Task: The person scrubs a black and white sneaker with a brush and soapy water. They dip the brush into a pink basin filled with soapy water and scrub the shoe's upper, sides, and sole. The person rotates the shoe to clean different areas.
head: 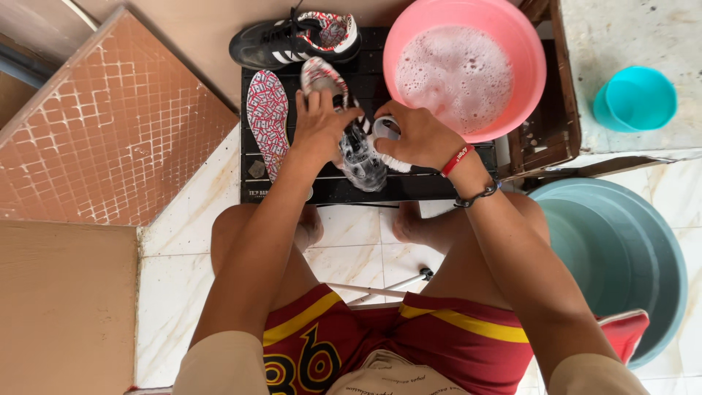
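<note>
With the left hand [319,126] clamped on the soapy black sneaker [358,155] at frame centre and the right hand [418,136] gripping a white scrub brush [386,146], a slip could tip the one pink basin of suds [526,80]; two sneakers, one patterned insole [267,117].

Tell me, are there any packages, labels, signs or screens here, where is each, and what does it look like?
No packages, signs or screens.
Small pale printed mark: near left corner of the black slatted board, a short light strip.
Red wristband: on the right wrist, narrow, with a small white mark.
Patterned insole: flat on the board left of the left hand, elongated oval, white covered in red and dark print.
</note>
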